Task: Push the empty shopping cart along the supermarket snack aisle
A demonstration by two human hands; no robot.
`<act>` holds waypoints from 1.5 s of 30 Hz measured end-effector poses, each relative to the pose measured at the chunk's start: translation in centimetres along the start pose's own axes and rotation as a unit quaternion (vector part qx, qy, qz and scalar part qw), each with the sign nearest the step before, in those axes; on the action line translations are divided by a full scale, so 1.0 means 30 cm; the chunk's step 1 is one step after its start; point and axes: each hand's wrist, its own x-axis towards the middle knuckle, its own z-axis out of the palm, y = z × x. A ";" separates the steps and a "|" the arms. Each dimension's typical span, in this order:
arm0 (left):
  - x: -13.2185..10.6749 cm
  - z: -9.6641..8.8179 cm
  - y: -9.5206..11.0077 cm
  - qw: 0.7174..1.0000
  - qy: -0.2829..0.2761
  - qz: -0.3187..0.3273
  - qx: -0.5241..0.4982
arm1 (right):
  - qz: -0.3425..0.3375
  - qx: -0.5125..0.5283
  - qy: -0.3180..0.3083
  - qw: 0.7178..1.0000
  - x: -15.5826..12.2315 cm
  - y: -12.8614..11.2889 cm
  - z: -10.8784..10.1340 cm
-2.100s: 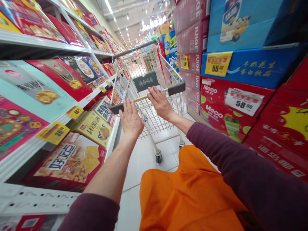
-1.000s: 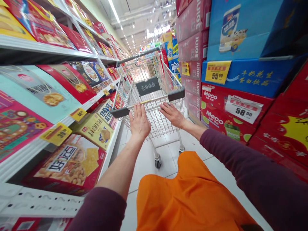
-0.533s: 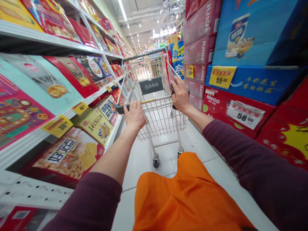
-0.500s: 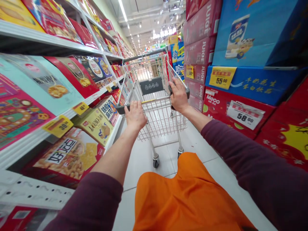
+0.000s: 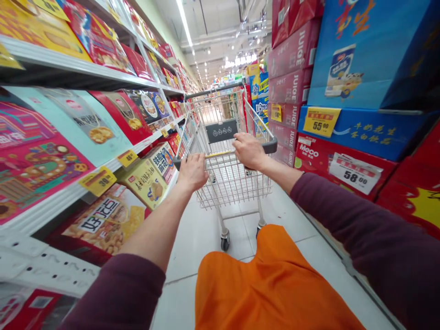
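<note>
A wire shopping cart (image 5: pixel 233 183) stands in front of me, a dark panel (image 5: pixel 222 131) on its near side. My left hand (image 5: pixel 193 172) is closed over the left part of the cart's dark handle, whose end shows just past the fingers. On the right part of the same handle (image 5: pixel 270 146) lies my right hand (image 5: pixel 249 151), fingers curled over it and the outer end bare. The undersides of both grips are hidden. Through the wires, the basket shows its mesh floor.
Shelves with boxed snacks (image 5: pixel 103 215) and yellow price tags (image 5: pixel 98 181) run close along the left. Stacked cartons, among them a red Meco box (image 5: pixel 309 151) and blue drink boxes (image 5: pixel 364 121), line the right. White floor tiles (image 5: pixel 185 256) lie between, beneath my orange-clad legs (image 5: pixel 261 288).
My right hand has shifted inward along the handle, baring more of its right end. The cart and shelves sit slightly farther right and lower in view. My left hand stays on the handle.
</note>
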 end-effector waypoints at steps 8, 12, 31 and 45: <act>-0.004 0.023 -0.065 0.998 0.017 -0.064 -0.010 | 0.144 -0.020 0.030 0.989 -0.038 0.175 -0.044; -0.010 0.012 -0.050 0.997 0.016 -0.074 -0.011 | 0.150 -0.013 -0.004 0.989 -0.004 0.064 -0.029; -0.046 -0.037 -0.015 0.997 0.022 -0.077 -0.017 | 0.118 -0.083 -0.078 0.986 -0.001 0.038 -0.121; -0.046 -0.035 -0.005 0.995 0.031 -0.091 -0.018 | 0.053 0.007 0.022 0.998 -0.022 -0.151 0.030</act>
